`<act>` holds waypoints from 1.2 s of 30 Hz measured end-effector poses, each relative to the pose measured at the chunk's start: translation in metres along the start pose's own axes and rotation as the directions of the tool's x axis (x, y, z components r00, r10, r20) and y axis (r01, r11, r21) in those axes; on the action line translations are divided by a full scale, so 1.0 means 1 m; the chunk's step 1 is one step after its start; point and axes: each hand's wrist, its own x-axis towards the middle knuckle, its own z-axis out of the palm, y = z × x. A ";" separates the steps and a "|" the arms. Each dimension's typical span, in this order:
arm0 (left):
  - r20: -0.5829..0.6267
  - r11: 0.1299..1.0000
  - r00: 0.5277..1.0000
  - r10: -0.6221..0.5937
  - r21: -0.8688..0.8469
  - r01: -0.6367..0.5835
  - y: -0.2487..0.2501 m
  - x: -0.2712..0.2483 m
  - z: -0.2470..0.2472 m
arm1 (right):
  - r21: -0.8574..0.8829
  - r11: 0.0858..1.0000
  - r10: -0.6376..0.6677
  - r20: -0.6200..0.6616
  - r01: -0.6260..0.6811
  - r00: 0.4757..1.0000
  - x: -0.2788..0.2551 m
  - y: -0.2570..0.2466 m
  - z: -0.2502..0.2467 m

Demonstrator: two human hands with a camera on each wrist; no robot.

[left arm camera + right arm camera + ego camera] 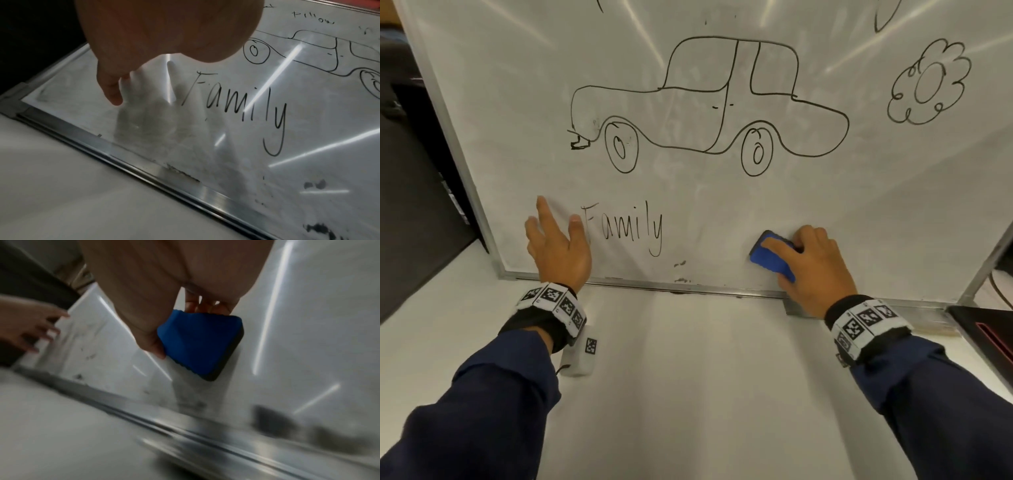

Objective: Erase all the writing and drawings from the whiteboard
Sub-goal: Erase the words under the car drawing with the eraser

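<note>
White tabletop point(688, 377), whiteboard point(705, 192) propped upright. Eraser point(770, 258) pinched at its edges by right hand point(811, 270), felt flat on board; probably light, soft. Left hand point(558, 246) spread, bracing board beside "Family" point(626, 229).

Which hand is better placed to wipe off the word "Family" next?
The right hand. It already holds the blue eraser against the whiteboard, level with the word "Family" and to its right. The left hand is nearer the word but holds nothing, its fingers spread.
</note>
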 end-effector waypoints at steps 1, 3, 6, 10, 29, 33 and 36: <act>0.007 1.000 1.000 0.007 -0.004 -0.007 -0.001 0.000 -0.001 | 0.004 1.000 -0.020 0.003 0.020 1.000 0.007 -0.009 0.004; 0.017 1.000 1.000 0.009 -0.011 -0.009 -0.002 0.000 -0.003 | 0.016 0.999 -0.041 -0.007 0.041 0.999 0.019 -0.025 0.008; 0.028 1.000 1.000 -0.002 -0.020 0.002 -0.001 0.001 -0.007 | 0.009 0.996 -0.093 -0.022 0.093 0.995 0.032 -0.041 0.008; 0.058 1.000 0.998 -0.015 -0.011 0.016 0.001 -0.006 -0.006 | 0.004 0.990 -0.140 -0.042 0.140 0.989 0.053 -0.063 0.008; 0.004 0.984 1.000 -0.003 -0.176 0.004 -0.022 0.003 -0.001 | 0.072 0.967 -0.245 0.032 0.242 0.969 0.078 -0.121 0.027; -0.070 0.984 0.997 -0.015 -0.179 0.002 -0.018 0.006 0.000 | 0.111 0.977 -0.183 0.018 0.180 0.983 0.084 -0.128 0.022; -0.092 0.979 0.995 -0.034 -0.204 0.015 -0.017 0.009 0.002 | 0.101 0.972 -0.225 0.132 0.213 0.965 0.073 -0.134 0.031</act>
